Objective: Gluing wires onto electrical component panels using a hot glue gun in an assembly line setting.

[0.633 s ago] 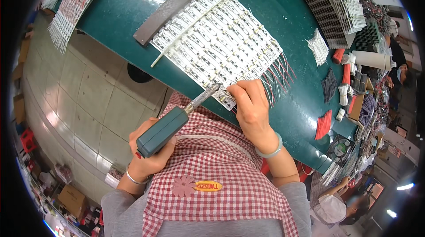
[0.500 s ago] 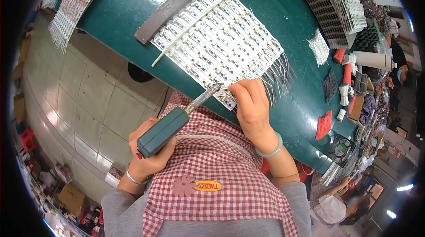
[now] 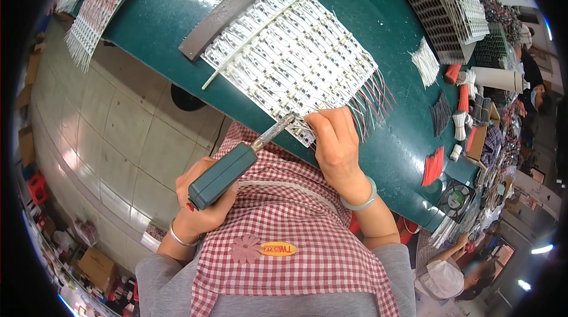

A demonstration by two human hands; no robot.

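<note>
My left hand (image 3: 208, 217) is closed round the green body of a soldering iron (image 3: 222, 176), whose metal shaft points up and right. Its tip meets the near edge of a panel of small white circuit boards (image 3: 296, 50), close to my right fingertips. The fingers of my right hand (image 3: 338, 145) are pinched over the near right corner of this panel on a thin wire, mostly hidden by the fingertips. Loose red and white wires (image 3: 373, 101) stick out along the panel's right side. A brown bar (image 3: 231, 12) lies along its far left edge, and a thin pale stick (image 3: 266, 30) crosses it.
Right of the panel, the green table (image 3: 396, 139) carries bundles of white wires (image 3: 425, 62), black wires (image 3: 440, 114) and red wires (image 3: 433, 166). A small fan (image 3: 455, 198) stands at the right corner. Stacked board panels (image 3: 438, 9) rise at the far right. A co-worker (image 3: 449, 278) sits lower right.
The soldering iron and my left hand have shifted slightly right, and the tip is a little lower. My right hand stays almost in place, still pinched at the panel's corner.
</note>
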